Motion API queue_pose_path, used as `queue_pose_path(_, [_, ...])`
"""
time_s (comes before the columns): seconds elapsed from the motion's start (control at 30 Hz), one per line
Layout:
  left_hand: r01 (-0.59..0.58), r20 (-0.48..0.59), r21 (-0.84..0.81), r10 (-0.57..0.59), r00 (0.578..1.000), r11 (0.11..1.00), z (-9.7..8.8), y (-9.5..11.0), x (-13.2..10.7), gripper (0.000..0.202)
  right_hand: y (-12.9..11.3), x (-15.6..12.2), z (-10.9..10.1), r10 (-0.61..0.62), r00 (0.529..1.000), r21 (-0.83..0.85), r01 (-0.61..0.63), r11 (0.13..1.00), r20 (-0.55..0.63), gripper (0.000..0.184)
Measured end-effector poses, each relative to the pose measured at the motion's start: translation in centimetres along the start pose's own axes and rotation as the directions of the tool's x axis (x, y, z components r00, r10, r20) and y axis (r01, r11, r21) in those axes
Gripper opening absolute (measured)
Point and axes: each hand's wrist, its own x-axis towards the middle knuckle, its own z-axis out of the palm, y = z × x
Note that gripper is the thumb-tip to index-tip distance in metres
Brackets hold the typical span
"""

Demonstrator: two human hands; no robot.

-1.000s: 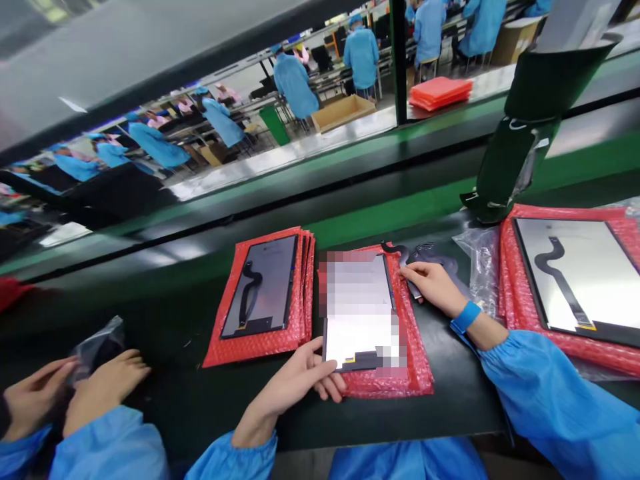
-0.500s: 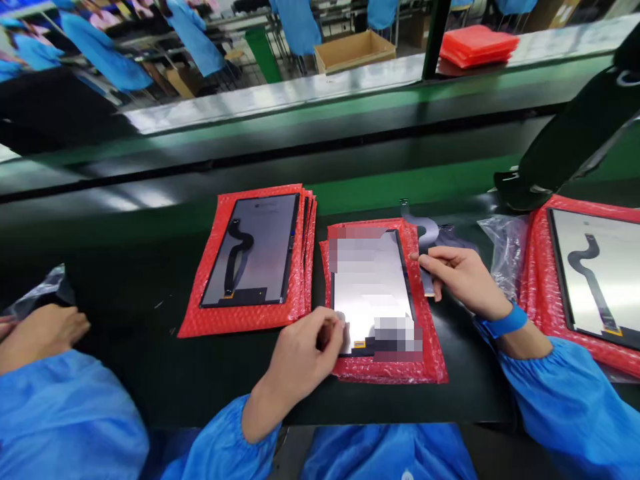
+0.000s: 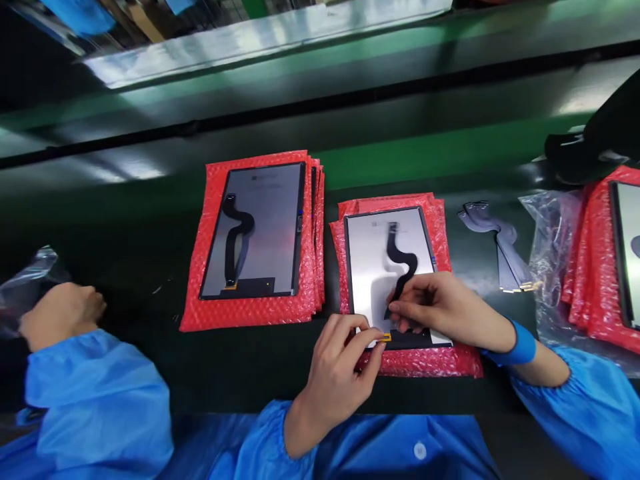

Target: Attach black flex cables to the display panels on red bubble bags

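A display panel (image 3: 370, 260) lies face down on a stack of red bubble-wrap sheets (image 3: 440, 223) in front of me. A black wavy flex cable (image 3: 403, 260) lies on its back. My right hand (image 3: 440, 308) pinches the lower end of that cable against the panel. At the panel's bottom edge my left hand (image 3: 340, 363) has its fingers closed, pressing beside the cable's gold connector (image 3: 384, 337).
A second panel with its cable (image 3: 255, 230) rests on another red stack to the left. Several loose grey flex cables (image 3: 500, 243) lie to the right, beside a clear bag (image 3: 553, 227) and more red sheets (image 3: 597, 287). A co-worker's hand (image 3: 60, 313) and blue sleeve are at far left.
My right hand has brought a flex cable from the right onto the panel and now pinches its lower end. My left hand shifted to the connector. The view tilted down.
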Motion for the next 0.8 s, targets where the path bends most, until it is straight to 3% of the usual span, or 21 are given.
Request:
queue_pose_path(0.27, [-0.008,0.044,-0.031,0.009,0.999,0.999,0.2,-0.3,-0.4,0.019,-0.2,-0.4,0.6,-0.047,0.996,-0.268,0.026,0.963,-0.075,0.030])
queue_pose_path(0.43, [-0.015,0.048,-0.034,0.017,0.999,0.999,0.1,-0.1,-0.3,0.017,0.0,-0.5,1.0,-0.145,0.988,-0.425,0.113,0.898,-0.045,0.033])
queue_pose_path(0.57, [0.009,0.063,-0.044,-0.006,0.998,0.999,0.0,-0.1,-0.3,0.015,0.4,-0.5,1.0,-0.216,0.976,-0.482,0.193,0.855,0.007,0.033])
queue_pose_path(0.8, [0.042,0.089,-0.045,-0.038,0.995,0.998,0.3,-0.3,-0.5,0.010,0.9,-0.2,1.0,-0.195,0.980,-0.541,0.184,0.821,0.037,0.034])
